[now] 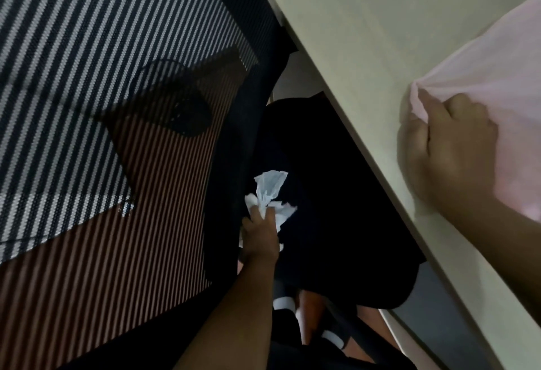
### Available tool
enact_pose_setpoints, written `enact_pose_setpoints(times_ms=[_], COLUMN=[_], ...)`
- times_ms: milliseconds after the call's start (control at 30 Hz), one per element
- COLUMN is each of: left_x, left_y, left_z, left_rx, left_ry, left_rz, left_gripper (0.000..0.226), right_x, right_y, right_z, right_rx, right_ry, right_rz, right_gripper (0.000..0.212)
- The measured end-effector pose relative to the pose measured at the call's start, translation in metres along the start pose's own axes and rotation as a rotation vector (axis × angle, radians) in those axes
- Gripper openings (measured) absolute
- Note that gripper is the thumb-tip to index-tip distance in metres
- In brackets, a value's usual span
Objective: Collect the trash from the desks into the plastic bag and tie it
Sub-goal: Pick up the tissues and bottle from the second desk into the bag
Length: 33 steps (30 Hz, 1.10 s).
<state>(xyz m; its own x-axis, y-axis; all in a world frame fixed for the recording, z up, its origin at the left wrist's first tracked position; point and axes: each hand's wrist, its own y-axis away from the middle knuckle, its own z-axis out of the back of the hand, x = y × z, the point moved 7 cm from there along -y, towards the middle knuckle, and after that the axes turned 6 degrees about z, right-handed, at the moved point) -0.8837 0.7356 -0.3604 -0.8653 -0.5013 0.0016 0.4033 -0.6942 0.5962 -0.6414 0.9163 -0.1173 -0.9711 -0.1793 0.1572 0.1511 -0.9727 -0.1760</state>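
My left hand reaches down beside the chair and is shut on crumpled white tissue trash, held over a dark seat area. My right hand rests on the pale desk and pinches a gathered edge of the pink plastic bag, which lies on the desk at the right. The bag's opening is out of view.
A mesh office chair back with black and white stripes fills the left side, close to the desk edge. Below, in the narrow dark gap between chair and desk, are dark clothing and feet in white socks.
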Motion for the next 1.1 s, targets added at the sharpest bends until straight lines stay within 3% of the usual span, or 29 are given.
enact_pose_setpoints(times_ms=[67,167,300,400,500,567,667,733,833,933,1100], left_x=[0.011,0.02,-0.002,-0.013,-0.018,-0.021,-0.028,-0.038,-0.062,-0.097,-0.187], left_y=[-0.007,-0.009,-0.004,-0.005,0.011,0.026,0.048,0.068,0.097,0.121,0.214], left_z=[-0.007,-0.006,0.014,0.031,0.076,0.101,0.128,0.153,0.202,0.245,0.294], left_rx=[0.088,0.143,0.223,0.276,0.258,0.254,0.268,0.312,0.342,0.325,0.508], left_ry=[0.284,0.773,1.138,1.258,1.268,1.05,0.826,0.894,1.042,0.988,0.86], left_rz=[0.156,0.388,0.371,0.338,0.146,0.02,-0.165,-0.234,-0.285,-0.363,-0.642], left_gripper=[0.049,0.058,0.054,0.054,0.034,0.028,0.044,0.043,0.036,0.048,0.049], right_x=[0.0,0.0,-0.001,-0.001,-0.003,-0.008,-0.015,-0.026,-0.044,-0.061,-0.071], right_y=[0.0,-0.001,-0.001,0.0,0.006,0.014,0.028,0.038,0.058,0.082,0.126], right_z=[0.0,0.001,0.002,0.005,0.01,0.01,0.033,0.064,0.119,0.166,0.229], right_rx=[-0.017,-0.039,-0.048,-0.06,-0.03,0.066,0.141,0.087,-0.025,-0.082,0.036], right_ry=[0.007,-0.002,-0.003,-0.026,-0.029,-0.095,-0.386,-0.521,-0.623,-0.769,-0.903], right_rz=[0.001,0.009,0.019,0.02,0.0,-0.029,-0.084,-0.231,-0.379,-0.42,-0.384], right_gripper=[0.046,0.047,0.044,0.043,0.043,0.049,0.058,0.044,0.042,0.04,0.026])
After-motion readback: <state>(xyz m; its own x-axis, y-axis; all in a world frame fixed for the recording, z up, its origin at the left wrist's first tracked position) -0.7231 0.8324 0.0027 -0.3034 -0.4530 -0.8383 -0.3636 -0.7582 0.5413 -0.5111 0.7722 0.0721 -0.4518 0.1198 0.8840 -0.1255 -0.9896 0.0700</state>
